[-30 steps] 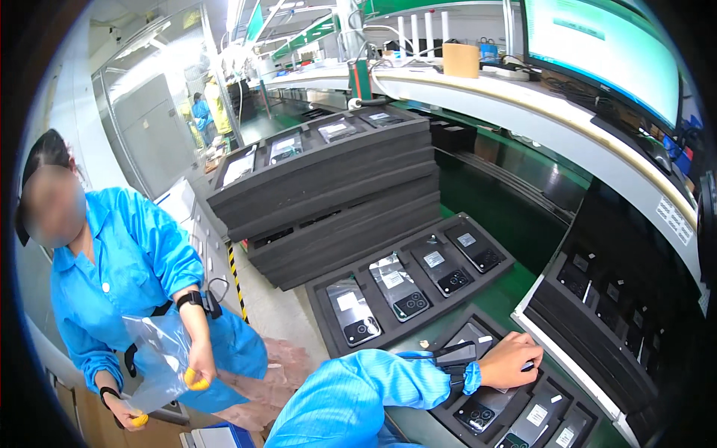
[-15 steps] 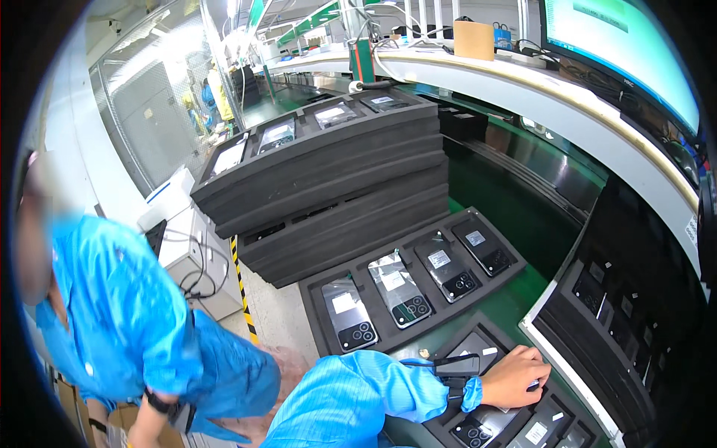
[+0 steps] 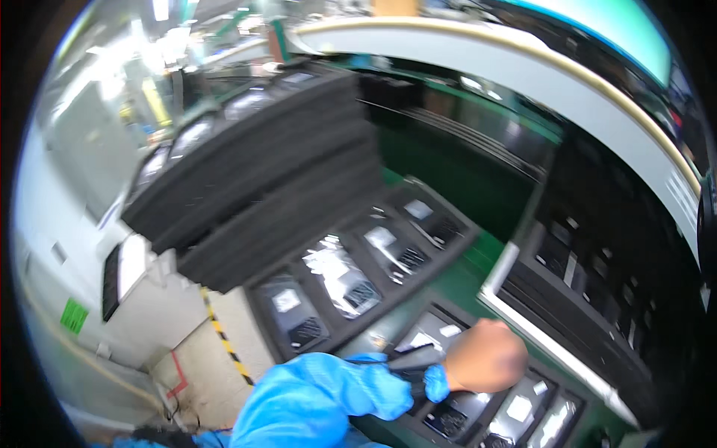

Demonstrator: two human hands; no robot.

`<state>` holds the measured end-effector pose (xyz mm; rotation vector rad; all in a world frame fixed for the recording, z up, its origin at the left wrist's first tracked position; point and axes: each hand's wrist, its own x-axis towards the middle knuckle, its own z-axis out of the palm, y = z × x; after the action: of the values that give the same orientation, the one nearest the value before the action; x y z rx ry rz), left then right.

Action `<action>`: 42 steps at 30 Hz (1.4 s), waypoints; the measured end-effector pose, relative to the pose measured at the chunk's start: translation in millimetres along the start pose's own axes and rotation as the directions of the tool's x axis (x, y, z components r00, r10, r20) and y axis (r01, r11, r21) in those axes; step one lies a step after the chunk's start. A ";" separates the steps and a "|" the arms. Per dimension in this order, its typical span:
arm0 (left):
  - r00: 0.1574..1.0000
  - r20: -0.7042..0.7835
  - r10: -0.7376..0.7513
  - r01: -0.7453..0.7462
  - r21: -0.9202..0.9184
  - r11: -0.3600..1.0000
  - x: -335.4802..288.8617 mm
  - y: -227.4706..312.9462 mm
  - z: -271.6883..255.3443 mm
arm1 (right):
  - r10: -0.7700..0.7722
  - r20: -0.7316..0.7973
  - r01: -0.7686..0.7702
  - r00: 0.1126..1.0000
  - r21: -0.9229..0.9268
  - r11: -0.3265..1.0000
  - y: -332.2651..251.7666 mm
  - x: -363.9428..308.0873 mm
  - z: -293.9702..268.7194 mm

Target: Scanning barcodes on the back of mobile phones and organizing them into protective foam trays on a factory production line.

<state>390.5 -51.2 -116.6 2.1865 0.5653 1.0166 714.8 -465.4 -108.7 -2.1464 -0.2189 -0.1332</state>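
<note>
My left hand [image 3: 487, 357], in a blue sleeve [image 3: 321, 392], hangs over a black foam tray whose slots hold smartphones. Motion blurs the hand, so its fingers cannot be made out, and whether anything is in them is hidden. Beside the wrist lies one dark smartphone [image 3: 452, 420]; another smartphone [image 3: 519, 409], with a white label, is to the right of the hand. Just beyond, a second foam tray [image 3: 260, 310] carries a row of several smartphones, some with a glossy, film-like shine. My right hand is out of view.
A tall stack of foam trays [image 3: 269, 179] rises at the back left. To the right, a white-edged divider [image 3: 556, 355] borders more dark trays with phones. A curved white shelf [image 3: 523, 52] with a monitor [image 3: 620, 30] spans the far side. Striped floor tape [image 3: 226, 340] runs at left.
The whole view has shifted and blurred, moving the trays left and slightly lower in places. The co-worker in blue at left is out of sight. My left hand stays over the near tray.
</note>
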 end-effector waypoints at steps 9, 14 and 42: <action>0.983 0.173 -0.068 0.088 -0.109 0.990 7.9 -2.2 -17.0 | -0.042 0.942 -0.109 0.333 0.083 0.991 -182.7 -162.3 143.5; 0.974 0.203 -0.101 0.130 -0.133 0.983 8.9 0.6 -21.0 | -0.015 0.997 0.258 0.077 -0.005 0.966 -223.0 -185.3 159.2; 0.910 -0.181 -0.372 0.381 0.016 0.924 -55.4 10.6 -125.4 | -0.062 0.853 -0.394 0.518 0.302 0.868 -230.8 -167.1 116.1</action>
<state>259.2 -45.3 -76.2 1.9341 1.0605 0.9927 504.7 -261.2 -14.6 -1.5478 -0.5344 1.0437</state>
